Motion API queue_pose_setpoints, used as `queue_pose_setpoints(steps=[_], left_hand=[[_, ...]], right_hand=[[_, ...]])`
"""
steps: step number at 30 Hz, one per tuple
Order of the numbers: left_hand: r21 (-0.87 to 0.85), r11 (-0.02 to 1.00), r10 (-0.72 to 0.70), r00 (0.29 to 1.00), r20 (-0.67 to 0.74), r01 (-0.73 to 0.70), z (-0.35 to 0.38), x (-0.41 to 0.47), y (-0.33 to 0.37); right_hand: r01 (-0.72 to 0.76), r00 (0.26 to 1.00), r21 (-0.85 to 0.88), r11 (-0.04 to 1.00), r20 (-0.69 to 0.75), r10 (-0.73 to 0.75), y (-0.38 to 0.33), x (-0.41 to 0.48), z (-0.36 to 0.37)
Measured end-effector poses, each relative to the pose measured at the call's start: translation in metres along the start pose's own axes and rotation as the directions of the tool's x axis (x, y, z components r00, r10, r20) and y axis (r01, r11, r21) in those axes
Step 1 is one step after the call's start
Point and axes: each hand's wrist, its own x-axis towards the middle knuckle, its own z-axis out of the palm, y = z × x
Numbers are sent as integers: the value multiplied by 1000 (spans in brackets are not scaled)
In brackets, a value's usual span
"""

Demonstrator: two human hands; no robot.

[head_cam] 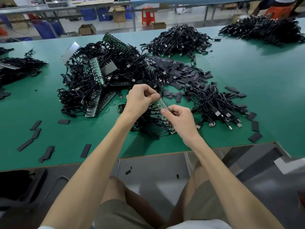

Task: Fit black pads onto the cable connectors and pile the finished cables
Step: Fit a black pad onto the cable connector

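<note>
Head view: green-topped table (247, 83), its near edge running across the frame above the person's knees; left hand (142, 99), fingers curled, thumb and forefinger pinching the far end of a green circuit strip (159, 104); right hand (180, 119), fingers curled, thumb tip pressed on the same strip nearer its middle, gripping it; strip held tilted over the table's near middle, between the two hands, its lower end reaching toward the table edge; black cables (149, 125) attached along the strip, hanging in loops to the tabletop beneath the hands; whether any pad sits on the held strip's connectors cannot be told; heap of black pads (179, 70) beyond the hands, spreading right; loose pads (35, 125) scattered on the near left of the table, others near the right edge; large tangle of cables and green strips (92, 80) left of and beyond the hands; pile of cables with USB plugs (216, 106) just right of the right hand; far centre cable pile (179, 40); far right cable pile (264, 28); left edge cable pile (18, 68); red stool (148, 15) and open cardboard box (87, 29) on the floor behind the table.
</note>
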Motion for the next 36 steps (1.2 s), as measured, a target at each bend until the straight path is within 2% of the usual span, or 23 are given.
queue_pose_setpoints(steps=[4, 9, 17, 24, 27, 30, 33, 35, 36], left_hand=[[16, 998, -56, 998, -28, 56, 6, -4, 1], [10, 998, -59, 998, -36, 59, 8, -4, -1], [-24, 999, 29, 992, 122, -26, -10, -5, -2], [-22, 999, 31, 997, 69, -30, -5, -3, -8], [-32, 999, 14, 1000, 1, -14, -1, -5, -8], [-75, 996, 32, 979, -202, -48, 0, -12, -1], [-128, 976, 102, 896, -433, -174, -16, -16, 17], [-108, 954, 193, 847, -496, -280, -30, -17, 37], [-94, 943, 237, 843, -484, -319, -36, -18, 48]], right_hand=[[3, 1000, -31, 1000, 9, -3, 2, -1, 1], [-5, 1000, -51, 999, -5, 5, 3, 0, 1], [1, 1000, -22, 1000, 13, 0, 3, 0, 2], [6, 1000, -33, 999, 10, -6, 2, 0, 1], [12, 1000, -54, 998, 0, -12, 0, 0, 2], [-7, 1000, -93, 996, -10, 6, -1, 0, 2], [-34, 999, -146, 989, -31, 30, 2, 2, 3], [-66, 997, -195, 979, -46, 58, 3, 4, 3], [-65, 998, -225, 972, -41, 57, 4, 4, 3]])
